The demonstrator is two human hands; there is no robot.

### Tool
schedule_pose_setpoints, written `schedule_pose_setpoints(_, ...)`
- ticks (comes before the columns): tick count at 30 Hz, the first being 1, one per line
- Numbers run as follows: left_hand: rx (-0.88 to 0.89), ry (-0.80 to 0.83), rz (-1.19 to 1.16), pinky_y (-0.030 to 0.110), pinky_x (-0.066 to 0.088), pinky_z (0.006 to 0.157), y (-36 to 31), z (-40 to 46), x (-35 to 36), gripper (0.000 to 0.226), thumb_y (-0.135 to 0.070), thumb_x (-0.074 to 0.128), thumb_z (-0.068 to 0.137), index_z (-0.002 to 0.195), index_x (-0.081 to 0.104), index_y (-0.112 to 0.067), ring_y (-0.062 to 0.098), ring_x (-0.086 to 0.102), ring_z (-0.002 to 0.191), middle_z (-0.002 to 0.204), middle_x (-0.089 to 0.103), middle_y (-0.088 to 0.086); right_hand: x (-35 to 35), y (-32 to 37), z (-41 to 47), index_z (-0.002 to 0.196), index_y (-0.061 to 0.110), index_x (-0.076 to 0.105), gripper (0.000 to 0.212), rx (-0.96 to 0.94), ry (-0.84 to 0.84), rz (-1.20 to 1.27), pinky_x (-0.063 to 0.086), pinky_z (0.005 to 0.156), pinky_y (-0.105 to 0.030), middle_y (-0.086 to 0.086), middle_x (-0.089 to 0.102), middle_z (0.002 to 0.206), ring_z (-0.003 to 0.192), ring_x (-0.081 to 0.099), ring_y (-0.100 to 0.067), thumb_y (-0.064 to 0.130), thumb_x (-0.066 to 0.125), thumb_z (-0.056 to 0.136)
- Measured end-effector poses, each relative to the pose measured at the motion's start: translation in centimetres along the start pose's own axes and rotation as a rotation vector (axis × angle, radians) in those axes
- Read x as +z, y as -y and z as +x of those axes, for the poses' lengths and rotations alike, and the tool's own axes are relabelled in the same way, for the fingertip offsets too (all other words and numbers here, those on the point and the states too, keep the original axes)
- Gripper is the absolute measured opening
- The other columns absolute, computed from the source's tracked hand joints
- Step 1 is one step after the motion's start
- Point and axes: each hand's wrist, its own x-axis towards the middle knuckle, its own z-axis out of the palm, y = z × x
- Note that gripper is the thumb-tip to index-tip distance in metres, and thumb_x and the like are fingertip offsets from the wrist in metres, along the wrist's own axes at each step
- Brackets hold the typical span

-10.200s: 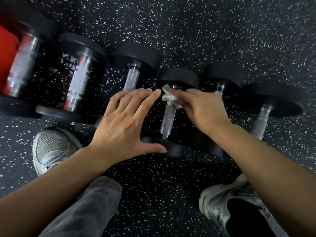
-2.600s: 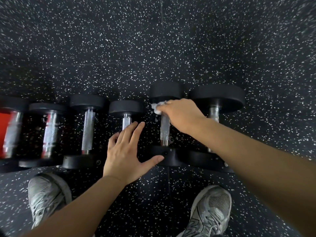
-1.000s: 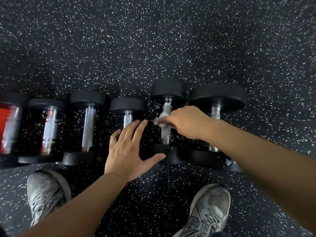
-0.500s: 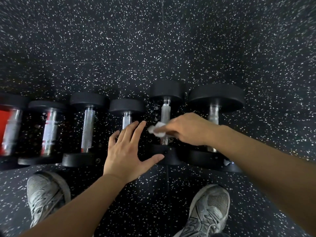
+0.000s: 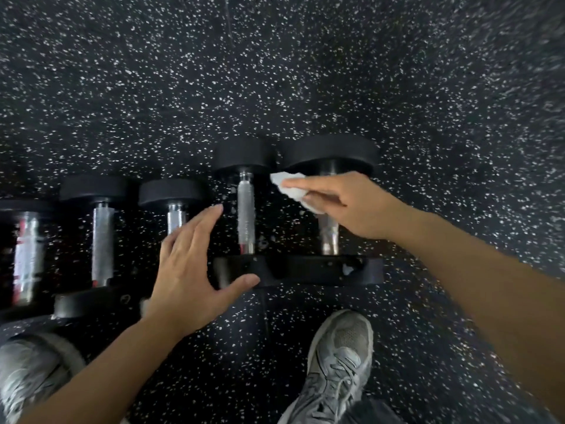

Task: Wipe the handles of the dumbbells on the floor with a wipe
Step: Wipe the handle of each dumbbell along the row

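Note:
Several black dumbbells with silver handles lie side by side on the floor. My right hand (image 5: 342, 206) pinches a crumpled white wipe (image 5: 293, 191) over the upper part of the rightmost dumbbell's handle (image 5: 328, 237), hiding much of it. The handle to its left (image 5: 246, 215) is bare and fully visible. My left hand (image 5: 189, 270) hovers flat with fingers spread over the near end of a smaller dumbbell (image 5: 174, 194), its thumb next to the near weight (image 5: 238, 269) of the bare-handled one. It holds nothing.
Black rubber floor (image 5: 275, 71) with white specks extends beyond the row. Two more dumbbells (image 5: 102, 240) lie at the left, the outermost (image 5: 26, 255) with red marks. My grey shoes stand near the row, one at bottom left (image 5: 30, 377), one at bottom right (image 5: 339, 362).
My right hand has moved with the wipe from the second-from-right handle to the rightmost handle. My left hand has stayed in place.

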Motion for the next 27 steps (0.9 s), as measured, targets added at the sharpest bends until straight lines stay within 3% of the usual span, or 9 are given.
schedule_pose_setpoints(2, 0.045, 0.019, -0.038, 0.041, 0.014, 0.125, -2.1, 0.6, 0.6, 0.115, -0.093, 0.049, 0.075, 0.165, 0.018, -0.029, -0.007, 0.013, 0.145, 0.168, 0.029, -0.008, -1.0, -2.2, -1.8, 0.139, 0.056, 0.049, 0.039, 0.082, -0.049, 0.015, 0.056, 0.066, -0.029, 0.017, 0.073, 0.085, 0.069, 0.066, -0.005, 0.036, 0.047, 0.106)
schedule_pose_setpoints(4, 0.074, 0.03, -0.058, 0.042, 0.014, 0.125, -3.8, 1.4, 1.5, 0.115, -0.094, 0.049, 0.074, 0.165, 0.013, -0.033, -0.011, 0.008, 0.145, 0.166, 0.024, -0.014, -1.6, -3.9, -3.1, 0.14, 0.051, 0.052, 0.041, 0.12, -0.111, -0.029, 0.036, 0.049, -0.014, 0.019, 0.059, 0.06, 0.048, 0.048, 0.0, 0.029, 0.048, 0.106)
schedule_pose_setpoints(5, 0.087, 0.043, -0.059, 0.041, 0.012, 0.127, -4.5, 1.9, 2.0, 0.115, -0.094, 0.049, 0.074, 0.165, 0.009, -0.035, -0.01, 0.007, 0.148, 0.167, 0.022, -0.015, -1.7, -4.3, -3.5, 0.14, 0.049, 0.053, 0.041, 0.127, -0.137, -0.058, 0.032, 0.047, -0.014, 0.015, 0.051, 0.055, 0.046, 0.045, 0.0, 0.027, 0.049, 0.106)
schedule_pose_setpoints(10, 0.116, 0.128, -0.004, 0.045, 0.01, 0.13, -5.7, 3.1, 3.9, 0.119, -0.099, 0.044, 0.073, 0.165, 0.008, -0.033, 0.012, 0.02, 0.155, 0.17, 0.022, -0.009, -1.4, -5.1, -2.7, 0.141, 0.052, 0.05, 0.041, 0.128, -0.131, -0.169, 0.035, 0.057, -0.016, 0.017, 0.058, 0.077, 0.065, 0.054, 0.004, 0.031, 0.046, 0.106)
schedule_pose_setpoints(13, 0.098, 0.135, 0.01, 0.045, 0.009, 0.13, -5.7, 3.3, 4.4, 0.123, -0.101, 0.045, 0.069, 0.164, 0.005, -0.035, 0.013, 0.02, 0.155, 0.17, 0.021, -0.01, -0.2, -5.4, -2.1, 0.143, 0.051, 0.046, 0.042, 0.093, -0.034, -0.257, 0.051, 0.082, -0.035, 0.005, 0.071, 0.116, 0.098, 0.065, -0.016, 0.033, 0.043, 0.106)
schedule_pose_setpoints(15, 0.097, 0.136, 0.019, 0.045, 0.009, 0.13, -5.8, 3.5, 4.5, 0.126, -0.102, 0.046, 0.066, 0.164, 0.005, -0.036, 0.013, 0.02, 0.155, 0.17, 0.02, -0.01, 0.4, -5.4, -2.7, 0.143, 0.051, 0.047, 0.042, 0.066, 0.021, -0.268, 0.05, 0.091, -0.036, 0.006, 0.068, 0.128, 0.11, 0.064, -0.02, 0.033, 0.044, 0.105)
schedule_pose_setpoints(21, 0.137, 0.132, 0.016, 0.039, 0.004, 0.13, -6.9, 4.3, 5.0, 0.131, -0.106, 0.044, 0.062, 0.165, 0.009, -0.033, 0.001, 0.011, 0.153, 0.171, 0.02, -0.009, -0.8, -4.9, -4.7, 0.136, 0.061, 0.049, 0.043, 0.057, 0.352, -0.264, 0.051, 0.09, -0.036, 0.011, 0.072, 0.117, 0.095, 0.065, -0.011, 0.033, 0.049, 0.103)
schedule_pose_setpoints(24, 0.159, 0.148, 0.004, 0.038, 0.002, 0.131, -8.0, 4.6, 5.6, 0.134, -0.107, 0.044, 0.061, 0.166, 0.009, -0.032, 0.007, 0.014, 0.157, 0.172, 0.018, -0.009, -1.8, -5.2, -3.7, 0.137, 0.057, 0.051, 0.041, 0.123, 0.093, -0.184, 0.052, 0.067, -0.026, 0.014, 0.071, 0.107, 0.069, 0.06, -0.006, 0.033, 0.048, 0.104)
schedule_pose_setpoints(27, 0.179, 0.155, -0.024, 0.043, 0.007, 0.131, -9.3, 4.8, 6.2, 0.132, -0.107, 0.044, 0.06, 0.165, 0.006, -0.035, 0.01, 0.014, 0.158, 0.172, 0.017, -0.009, -1.8, -5.5, -3.0, 0.141, 0.051, 0.049, 0.039, 0.119, -0.088, -0.328, 0.051, 0.085, -0.032, 0.011, 0.069, 0.127, 0.104, 0.066, -0.015, 0.036, 0.044, 0.106)
